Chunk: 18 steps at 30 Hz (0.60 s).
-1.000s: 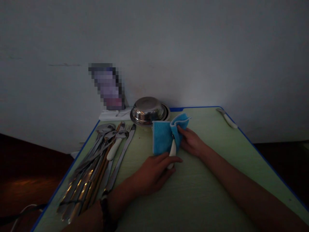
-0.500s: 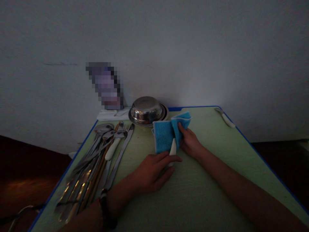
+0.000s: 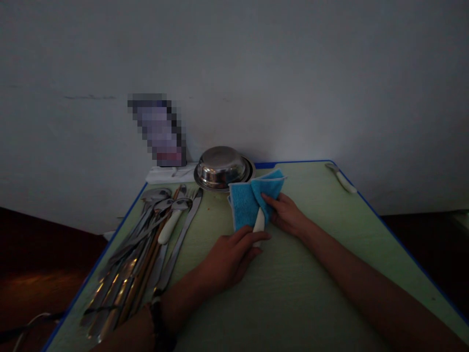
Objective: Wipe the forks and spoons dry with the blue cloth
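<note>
My left hand (image 3: 236,252) grips a utensil by its white handle (image 3: 259,222), fingers closed around the lower end. The utensil's other end is hidden in a folded blue cloth (image 3: 245,203) with a pale border, so its kind does not show. My right hand (image 3: 287,212) pinches the cloth over the utensil, thumb on the near face. Both hands are above the middle of the pale green table (image 3: 311,288). Behind the cloth, a shiny metal bowl (image 3: 222,166) lies upside down on another round metal dish.
Spoons, forks, knives and chopsticks lie in a pile (image 3: 142,254) along the left side. A white-handled utensil (image 3: 342,180) rests at the far right corner. A blurred-out upright device (image 3: 159,132) stands on a white base (image 3: 170,173) by the wall. Blue edging (image 3: 397,242) borders the table.
The cloth and both hands have shifted slightly left. My right thumb has slid lower on the cloth, nearer the handle. The left hand still holds the white handle.
</note>
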{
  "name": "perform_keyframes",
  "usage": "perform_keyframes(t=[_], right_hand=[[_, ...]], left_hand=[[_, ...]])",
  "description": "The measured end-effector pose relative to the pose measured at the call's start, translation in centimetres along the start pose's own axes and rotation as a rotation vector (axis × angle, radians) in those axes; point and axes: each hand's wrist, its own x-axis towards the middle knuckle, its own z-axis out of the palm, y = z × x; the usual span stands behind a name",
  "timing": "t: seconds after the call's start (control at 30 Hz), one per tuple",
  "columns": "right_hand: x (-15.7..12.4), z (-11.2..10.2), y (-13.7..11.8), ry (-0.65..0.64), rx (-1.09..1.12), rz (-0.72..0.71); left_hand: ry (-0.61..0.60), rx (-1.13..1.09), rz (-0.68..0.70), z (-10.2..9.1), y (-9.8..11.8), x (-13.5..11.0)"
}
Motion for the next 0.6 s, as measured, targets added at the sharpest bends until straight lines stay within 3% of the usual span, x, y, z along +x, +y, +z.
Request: perform_keyframes(t=[0.33, 0.5, 0.6], right_hand=[[0.3, 0.4, -0.8, 0.179, 0.234, 0.113], [0.3, 0.3, -1.3, 0.152, 0.338, 0.144], [0.1, 0.2, -1.0, 0.085, 0.278, 0.123]], left_hand=[[0.006, 0.016, 0.086, -0.6, 0.3, 0.1], [0.002, 0.010, 0.076, -0.3, 0.2, 0.0], [-0.006, 0.000, 0.038, -0.1, 0.0, 0.0]])
